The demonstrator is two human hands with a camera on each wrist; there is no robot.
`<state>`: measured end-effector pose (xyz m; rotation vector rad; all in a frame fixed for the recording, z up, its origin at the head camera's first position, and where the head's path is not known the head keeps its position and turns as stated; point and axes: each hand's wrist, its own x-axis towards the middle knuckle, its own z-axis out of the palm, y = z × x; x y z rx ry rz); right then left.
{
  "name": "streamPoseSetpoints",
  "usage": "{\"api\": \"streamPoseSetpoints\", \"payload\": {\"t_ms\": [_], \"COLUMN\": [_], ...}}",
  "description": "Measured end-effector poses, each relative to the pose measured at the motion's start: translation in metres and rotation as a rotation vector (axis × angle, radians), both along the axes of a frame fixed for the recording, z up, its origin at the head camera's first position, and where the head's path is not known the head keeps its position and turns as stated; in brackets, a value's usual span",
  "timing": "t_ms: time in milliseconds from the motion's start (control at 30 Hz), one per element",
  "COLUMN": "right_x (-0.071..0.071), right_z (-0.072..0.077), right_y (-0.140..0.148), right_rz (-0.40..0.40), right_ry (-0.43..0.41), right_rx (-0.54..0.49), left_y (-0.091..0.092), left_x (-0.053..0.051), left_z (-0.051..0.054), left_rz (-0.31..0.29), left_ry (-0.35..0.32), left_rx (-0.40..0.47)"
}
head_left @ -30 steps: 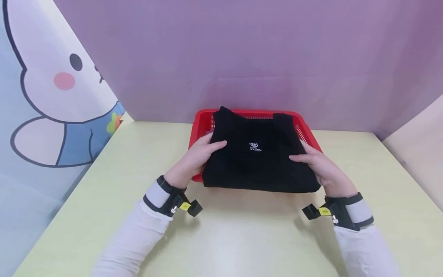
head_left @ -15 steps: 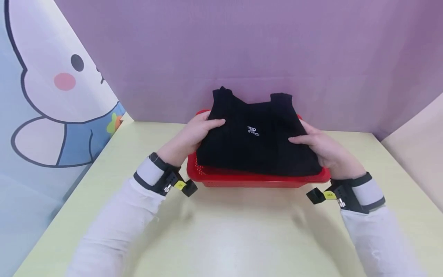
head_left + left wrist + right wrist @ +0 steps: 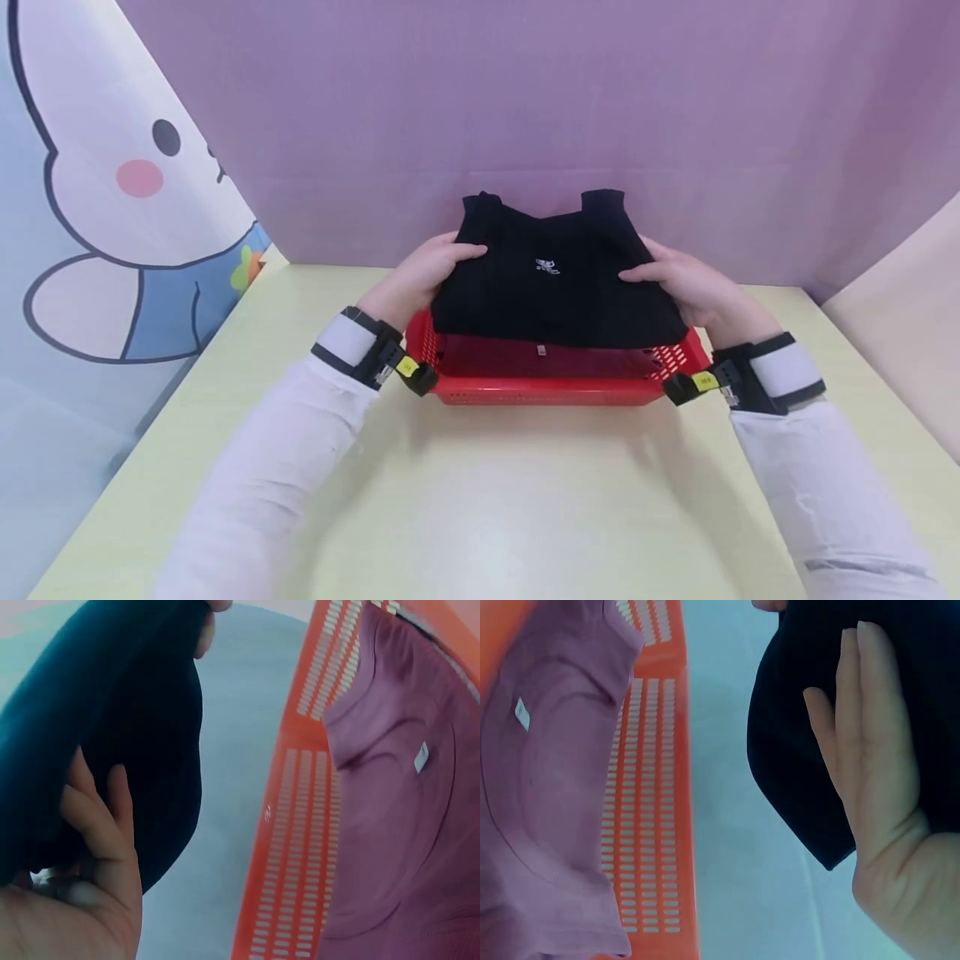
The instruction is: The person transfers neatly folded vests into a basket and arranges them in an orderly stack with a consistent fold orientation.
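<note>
A folded black tank top (image 3: pixel 555 287) with a small white print is held up above a red plastic basket (image 3: pixel 547 392). My left hand (image 3: pixel 423 275) grips its left side, thumb on top and the other fingers underneath. On the right side my right hand (image 3: pixel 693 287) holds it the same way; in the right wrist view several of its fingers (image 3: pixel 881 712) lie straight along the underside. Inside the basket lies a maroon garment (image 3: pixel 397 832) with a small white label, partly covered by the tank top in the head view.
The basket stands on a pale table (image 3: pixel 480 500) close to a purple backdrop (image 3: pixel 555 100). A cartoon-printed sheet (image 3: pixel 112 208) hangs along the left side, and a pale wall (image 3: pixel 907 317) borders the table on the right.
Both hands have raised the tank top and moved it away toward the backdrop. The basket's front and the maroon garment, covered before, now show below it.
</note>
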<state>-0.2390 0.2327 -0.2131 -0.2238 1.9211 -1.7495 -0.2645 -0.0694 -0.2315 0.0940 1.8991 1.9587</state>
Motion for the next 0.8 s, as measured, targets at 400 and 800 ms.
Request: {"api": "streamPoseSetpoints", "payload": {"t_ms": [400,800], "right_x": [-0.031,-0.046], "right_z": [-0.005,-0.027], "right_y": [-0.008,-0.007], "right_rz": [0.003,-0.017], "right_ry": [0.004,-0.048], "right_rx": [0.153,0.130], "left_y": [0.011,0.016], "left_x": [-0.033,-0.041], "left_z": [-0.019,-0.031], "left_rz": [0.081,0.102], "left_ry": [0.015,0.056], "left_rx": [-0.103,-0.296]}}
